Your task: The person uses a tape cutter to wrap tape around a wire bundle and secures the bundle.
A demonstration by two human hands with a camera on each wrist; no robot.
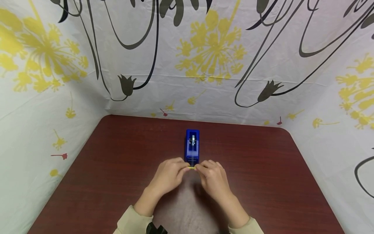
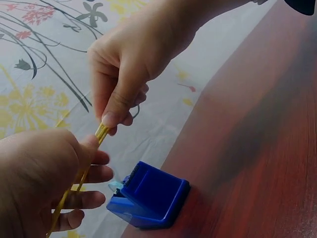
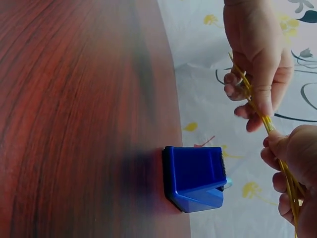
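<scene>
My left hand [image 1: 169,175] and right hand [image 1: 214,178] meet just in front of a blue tape dispenser [image 1: 188,151]. Between their fingertips runs a bundle of thin yellow strands [image 2: 102,133], pinched by thumb and fingers on each side. The strands [image 3: 292,198] trail past both hands as loose lengths, partly hidden by the palms. A shiny patch shows on the bundle between the thumbs; whether it is tape cannot be told. The dispenser stands upright with a small tape roll [image 1: 193,140] inside, and its toothed cutting edge [image 3: 223,163] faces the hands.
The dark red wooden table [image 1: 122,146] has rounded far corners. A white cloth [image 1: 187,107] printed with yellow and grey flowers hangs behind it and along both sides. A black strap [image 1: 156,229] sits at the left sleeve.
</scene>
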